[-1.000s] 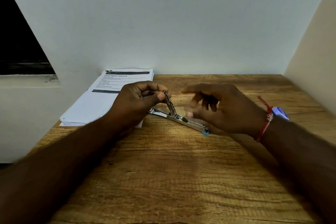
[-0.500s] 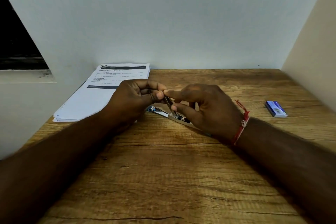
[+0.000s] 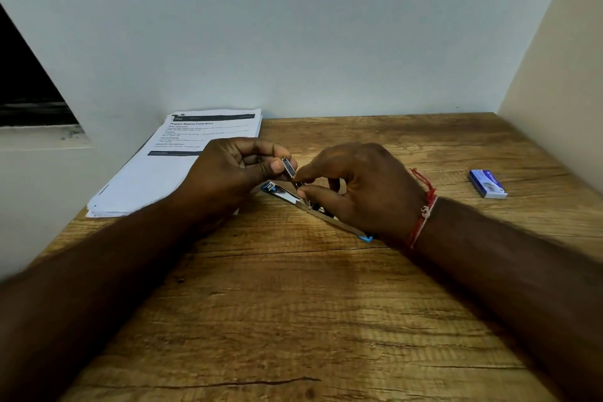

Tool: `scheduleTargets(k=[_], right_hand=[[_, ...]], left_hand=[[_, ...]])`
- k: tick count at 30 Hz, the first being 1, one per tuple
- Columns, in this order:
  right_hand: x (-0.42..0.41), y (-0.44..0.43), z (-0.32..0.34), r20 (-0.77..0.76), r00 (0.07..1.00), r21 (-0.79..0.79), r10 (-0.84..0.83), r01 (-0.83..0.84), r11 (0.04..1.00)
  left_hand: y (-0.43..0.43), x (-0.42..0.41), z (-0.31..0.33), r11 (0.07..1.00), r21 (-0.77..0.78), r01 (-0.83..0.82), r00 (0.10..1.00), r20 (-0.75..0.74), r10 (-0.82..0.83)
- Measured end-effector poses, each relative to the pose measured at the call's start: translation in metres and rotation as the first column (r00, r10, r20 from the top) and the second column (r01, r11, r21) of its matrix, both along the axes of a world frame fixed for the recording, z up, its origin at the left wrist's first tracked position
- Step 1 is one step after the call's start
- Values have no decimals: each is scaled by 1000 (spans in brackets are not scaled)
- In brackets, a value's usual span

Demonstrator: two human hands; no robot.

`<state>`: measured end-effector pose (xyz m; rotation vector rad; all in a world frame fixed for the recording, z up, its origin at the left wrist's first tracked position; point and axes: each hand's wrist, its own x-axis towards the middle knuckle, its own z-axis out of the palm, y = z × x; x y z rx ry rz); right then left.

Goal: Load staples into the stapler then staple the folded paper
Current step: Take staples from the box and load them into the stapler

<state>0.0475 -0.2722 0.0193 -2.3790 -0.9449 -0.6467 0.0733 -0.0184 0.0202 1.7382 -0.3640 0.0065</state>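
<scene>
A small metal stapler (image 3: 287, 194) with blue ends lies opened flat on the wooden table (image 3: 293, 320). Its top arm (image 3: 288, 168) is raised, pinched at the tip between the thumb and fingers of my left hand (image 3: 235, 170). My right hand (image 3: 355, 186) rests over the stapler's middle, with thumb and forefinger pinched together at the raised arm's channel. I cannot tell whether staples sit between those fingertips. A stack of printed paper (image 3: 173, 166) lies at the far left, partly under my left hand.
A small blue and white staple box (image 3: 487, 183) lies at the right, near the side wall. Walls close the table at the back and right. A red thread band circles my right wrist (image 3: 422, 209).
My right hand came in from the right and closed its fingertips on the raised stapler arm, uncovering the staple box. My left hand kept its hold.
</scene>
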Motion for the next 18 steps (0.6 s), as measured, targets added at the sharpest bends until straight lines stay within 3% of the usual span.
scheduleTargets(k=[18], right_hand=[[-7,-5,4,-127,990,185,69,-45,982]], left_hand=[[-3,-4,5,996,82,-15,1000,21,13]])
